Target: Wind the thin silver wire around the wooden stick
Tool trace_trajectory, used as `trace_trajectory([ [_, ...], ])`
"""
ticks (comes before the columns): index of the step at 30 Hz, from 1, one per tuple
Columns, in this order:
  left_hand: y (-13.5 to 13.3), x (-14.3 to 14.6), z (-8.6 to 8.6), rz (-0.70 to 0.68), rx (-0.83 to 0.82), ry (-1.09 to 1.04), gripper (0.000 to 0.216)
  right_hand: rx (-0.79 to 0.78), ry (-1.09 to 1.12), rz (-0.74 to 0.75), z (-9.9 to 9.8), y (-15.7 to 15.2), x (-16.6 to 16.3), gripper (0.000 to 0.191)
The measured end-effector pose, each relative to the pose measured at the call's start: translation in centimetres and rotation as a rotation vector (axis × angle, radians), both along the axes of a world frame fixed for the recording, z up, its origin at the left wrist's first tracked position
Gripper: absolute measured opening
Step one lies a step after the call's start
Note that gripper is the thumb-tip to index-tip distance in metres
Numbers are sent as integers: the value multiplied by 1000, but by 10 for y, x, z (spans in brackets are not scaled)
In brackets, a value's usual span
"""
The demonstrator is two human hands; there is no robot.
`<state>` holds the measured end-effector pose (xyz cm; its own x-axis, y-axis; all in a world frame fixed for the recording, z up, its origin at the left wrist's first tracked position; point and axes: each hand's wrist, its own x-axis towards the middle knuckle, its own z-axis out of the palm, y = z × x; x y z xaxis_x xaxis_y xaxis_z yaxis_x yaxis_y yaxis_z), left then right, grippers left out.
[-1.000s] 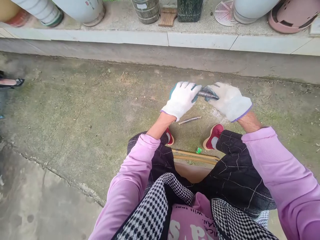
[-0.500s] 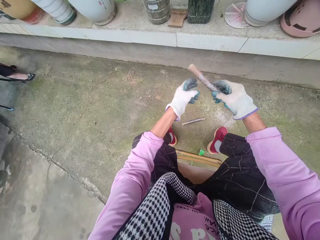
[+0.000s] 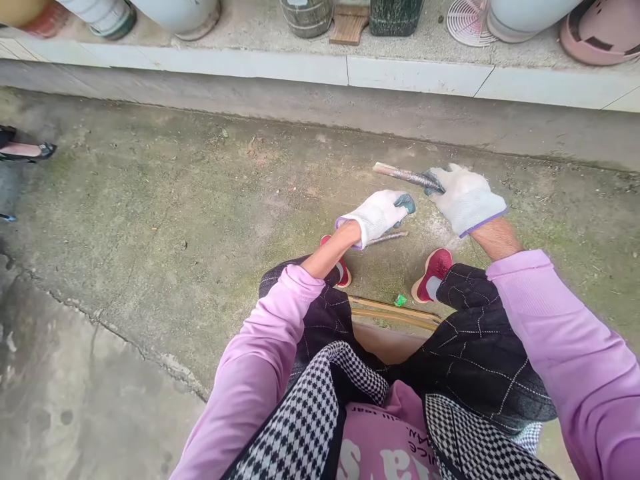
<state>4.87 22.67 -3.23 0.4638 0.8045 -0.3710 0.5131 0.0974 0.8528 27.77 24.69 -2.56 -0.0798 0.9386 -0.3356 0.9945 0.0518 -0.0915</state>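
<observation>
Right hand (image 3: 465, 198) clasps wire-wrapped stick (image 3: 407, 176) at near end; long axis runs leftward, nearly level. Left hand (image 3: 379, 215) loosely curled, empty, below free end, just above second stick (image 3: 391, 237) on ground (image 3: 175, 200).

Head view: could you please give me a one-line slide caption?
Gloved right hand holds a stick; left hand reaches toward another stick on the ground.

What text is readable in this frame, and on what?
Pink shirt, bottom edge of view: large white letters, seen upside down and cut off by the frame, not readable as a word.
Same shirt: a smaller line of dark print, upside down, too small and partial to read.
Containers on the ledge: no readable labels.
</observation>
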Motion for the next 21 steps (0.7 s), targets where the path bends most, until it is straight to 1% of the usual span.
trace_trajectory([
  [2, 6, -7, 6, -49, -3, 53, 21, -35, -46, 35, -4, 1, 2, 52],
  [4, 14, -16, 11, -99, 46, 112, 23, -108, -49, 90, -9, 3, 7, 47],
  [7, 28, -31, 12, -139, 193, 233, 23, -361, -5, 197, -13, 2, 19, 28],
  [9, 35, -39, 9, -150, 236, 272, 20, -518, 109, 243, -13, 0, 29, 17],
  [10, 38, -42, 7, -140, 241, 272, 19, -573, 192, 255, -13, -2, 34, 17],
  [11, 40, -44, 5, -129, 239, 263, 20, -617, 288, 258, -12, -3, 39, 20],
  [13, 42, -45, 2, -99, 236, 236, 23, -671, 482, 223, -8, -5, 49, 34],
  [16, 43, -42, -1, -75, 240, 215, 26, -699, 724, 136, 2, -7, 56, 58],
  [19, 43, -35, -3, -97, 267, 231, 27, -659, 899, 61, 15, -10, 52, 65],
  [21, 43, -30, -4, -177, 285, 262, 26, -617, 991, 7, 24, -13, 46, 64],
])
